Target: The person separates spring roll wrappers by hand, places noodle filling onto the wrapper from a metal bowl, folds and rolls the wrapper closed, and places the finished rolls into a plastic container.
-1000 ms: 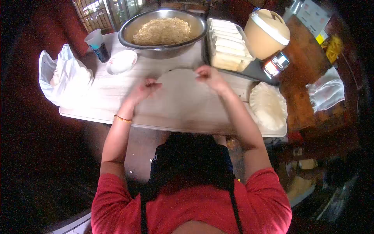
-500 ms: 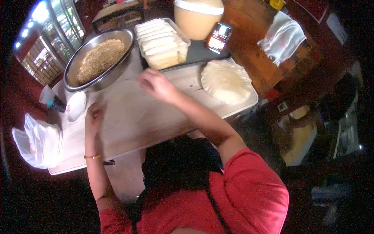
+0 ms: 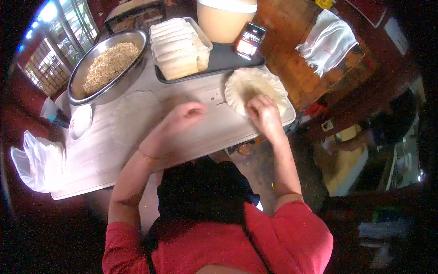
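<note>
My right hand (image 3: 264, 114) is over the front part of a stack of pale round wrappers (image 3: 237, 91) with wavy edges, at the table's right end. Its fingers are bunched on the top sheet; whether they pinch it is too small to tell. My left hand (image 3: 185, 116) is above the middle of the table, blurred, with its fingers curled; what they hold, if anything, is hidden. A thin, nearly see-through round sheet (image 3: 134, 114) lies flat on the table (image 3: 219, 132), left of my left hand.
A steel bowl of shredded food (image 3: 109, 68), a tub of stacked white rolls (image 3: 178, 50) on a black tray (image 3: 223, 61), a phone (image 3: 250, 42) and a beige container (image 3: 226, 20) stand behind. Leftward are a white dish (image 3: 81, 121), a cup (image 3: 52, 112) and a plastic bag (image 3: 41, 160).
The view has turned to the right. Both hands have left the thin round sheet; my right hand has moved onto the wrapper stack, and my left hand has come rightward over the table.
</note>
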A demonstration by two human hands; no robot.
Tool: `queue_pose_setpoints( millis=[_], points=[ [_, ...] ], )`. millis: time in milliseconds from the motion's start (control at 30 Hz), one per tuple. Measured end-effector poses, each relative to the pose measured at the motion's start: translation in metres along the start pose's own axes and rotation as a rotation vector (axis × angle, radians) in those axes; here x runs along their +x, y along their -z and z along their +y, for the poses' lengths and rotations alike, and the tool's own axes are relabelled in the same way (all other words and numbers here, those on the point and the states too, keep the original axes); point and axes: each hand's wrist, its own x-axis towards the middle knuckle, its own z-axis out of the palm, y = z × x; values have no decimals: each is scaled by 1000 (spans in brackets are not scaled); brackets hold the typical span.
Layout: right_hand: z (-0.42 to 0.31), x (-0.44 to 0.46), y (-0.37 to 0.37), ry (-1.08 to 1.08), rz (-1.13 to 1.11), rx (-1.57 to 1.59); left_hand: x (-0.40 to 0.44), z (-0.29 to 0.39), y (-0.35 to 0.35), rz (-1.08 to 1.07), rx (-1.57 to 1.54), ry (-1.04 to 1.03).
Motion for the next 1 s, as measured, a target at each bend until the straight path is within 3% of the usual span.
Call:
queue_pose_setpoints(
  millis=[67,133,233,367,533,767,833,1000],
  points=[
    [2,4,8,4,3,43,29,-8,-32,-4,-181,-7],
    [3,9,8,9,8,86,55,-6,-54,66,-559,147],
    [-2,13,-2,147,116,94,82,-14,-67,132,-792,139],
    [7,14,-16,65,43,119,89,-16,-68,188,-781,138],
    [9,15,-21,69,208,264,85,-6,-66,288,-690,122],
    [-3,26,-25,62,330,220,87,10,-69,323,-671,104],
    [-4,28,-27,-27,301,320,86,17,-72,332,-622,8],
    [-5,26,-29,-268,156,647,90,21,-71,253,-555,11]
  ],
)
